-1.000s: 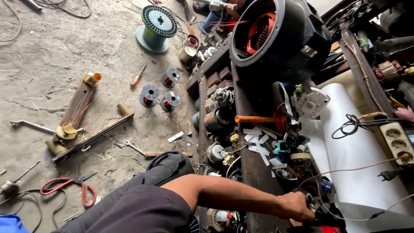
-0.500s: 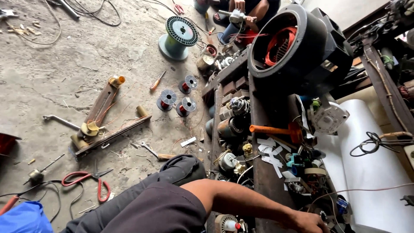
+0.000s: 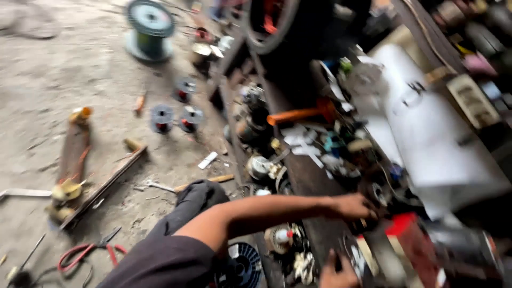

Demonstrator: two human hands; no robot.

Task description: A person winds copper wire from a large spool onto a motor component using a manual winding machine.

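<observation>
The picture is blurred by motion. My left arm reaches across from the lower left, and my left hand rests on the cluttered dark workbench, fingers curled down among small parts. I cannot make out its grip. My right hand shows only partly at the bottom edge, near a red box and a dark round part. A small white and red motor part lies just below my left forearm. My dark-trousered knee is bent over the floor.
An orange-handled hammer and a white sheet lie on the bench. On the concrete floor are a green wire spool, two small spools, red-handled cutters and a black fan. A large motor housing stands at the top.
The view has swung and blurred. My left hand has shifted back along the bench, and my right hand has come into view at the bottom edge.
</observation>
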